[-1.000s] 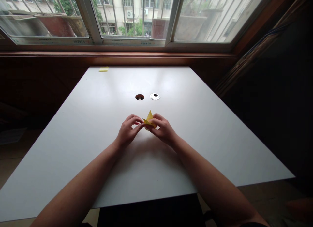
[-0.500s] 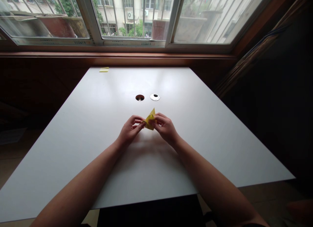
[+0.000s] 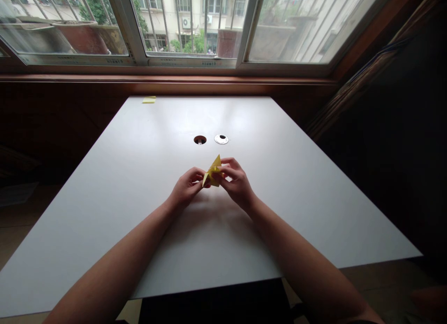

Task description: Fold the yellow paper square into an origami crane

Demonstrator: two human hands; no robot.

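A small piece of folded yellow paper (image 3: 213, 170) is held just above the white table (image 3: 139, 175), near its middle. My left hand (image 3: 186, 189) pinches the paper's left tip with fingers curled. My right hand (image 3: 235, 182) grips the paper's right side, thumb and fingers pressed together on it. One pointed flap of the paper sticks up between the two hands. Part of the paper is hidden behind my fingers.
A round cable hole (image 3: 199, 139) and a loose silver hole cover (image 3: 221, 138) lie just beyond my hands. A small yellow paper pad (image 3: 149, 99) sits at the table's far left edge. A window with a wooden sill runs behind the table.
Both hands have lifted slightly and shifted the paper; the left fingers have closed further on its left tip, and the upright flap has tilted to the right.
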